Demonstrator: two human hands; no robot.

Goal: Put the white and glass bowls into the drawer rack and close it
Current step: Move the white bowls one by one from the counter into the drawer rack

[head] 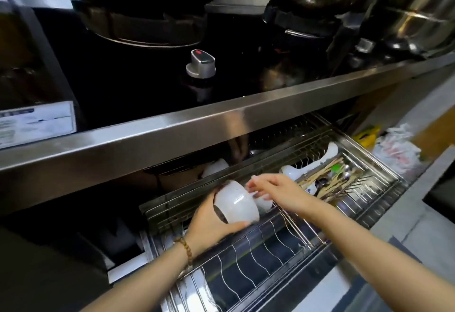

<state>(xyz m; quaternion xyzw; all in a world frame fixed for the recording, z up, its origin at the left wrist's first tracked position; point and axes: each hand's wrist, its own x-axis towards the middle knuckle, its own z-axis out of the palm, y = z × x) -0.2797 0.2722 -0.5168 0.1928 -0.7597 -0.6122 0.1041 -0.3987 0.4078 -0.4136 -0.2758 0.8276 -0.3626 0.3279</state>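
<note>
Head view: left hand (211, 223) grips the white bowl (236, 202), tilted, at 6 o'clock over the drawer rack (248, 255); right hand (283, 188), fingers fairly straight, touches a second bowl (265, 204) beside it; rims could knock and chip, or either could slip between wires.
</note>
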